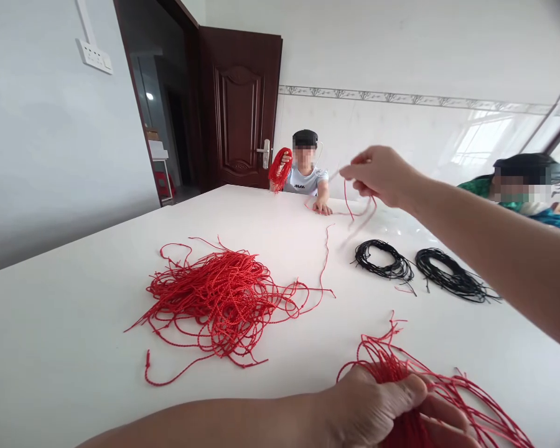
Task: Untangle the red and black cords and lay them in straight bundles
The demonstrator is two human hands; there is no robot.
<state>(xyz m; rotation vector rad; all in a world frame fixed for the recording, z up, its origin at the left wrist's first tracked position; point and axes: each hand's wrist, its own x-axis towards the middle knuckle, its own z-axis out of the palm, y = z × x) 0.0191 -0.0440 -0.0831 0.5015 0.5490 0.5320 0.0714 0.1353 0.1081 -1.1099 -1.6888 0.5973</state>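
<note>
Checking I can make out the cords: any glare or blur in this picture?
Head view: wide-angle bending toward the edges; glare on the far side of the white table; the red cord below the right hand looks slightly soft, the rest mostly sharp.

A dark wooden door (238, 106) stands open beside a white tiled wall (336, 146).

Black cord coils (383, 260) between hands (378, 177) (378, 404)

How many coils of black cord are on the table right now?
2. One coil of black cord lies on the white table below the right hand; the second coil of black cord lies just to its right. Others could be hidden under the red cords.
</note>
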